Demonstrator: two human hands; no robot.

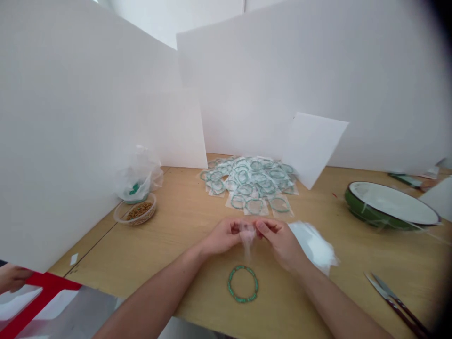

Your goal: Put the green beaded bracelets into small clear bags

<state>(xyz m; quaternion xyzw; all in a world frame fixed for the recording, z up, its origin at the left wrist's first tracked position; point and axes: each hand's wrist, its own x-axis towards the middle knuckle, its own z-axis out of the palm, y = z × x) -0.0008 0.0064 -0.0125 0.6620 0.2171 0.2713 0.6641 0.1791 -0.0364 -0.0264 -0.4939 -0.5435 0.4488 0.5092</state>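
My left hand [223, 235] and my right hand [278, 241] meet over the wooden table [176, 235], both pinching a small clear plastic bag [247, 234] between their fingertips. Just below them a green beaded bracelet [243, 283] lies flat on the table near its front edge. Beyond the hands sits a pile of bagged green bracelets [250, 183]. A stack of empty clear bags [313, 246] lies right beside my right wrist.
A green-rimmed white enamel dish [390, 205] stands at the right. Scissors [395, 299] lie at the front right. A small bowl of brown beads [137, 213] and a plastic bag with green beads [139, 181] sit at the left. White boards [282, 84] wall the table. Another person's hand [12, 277] shows far left.
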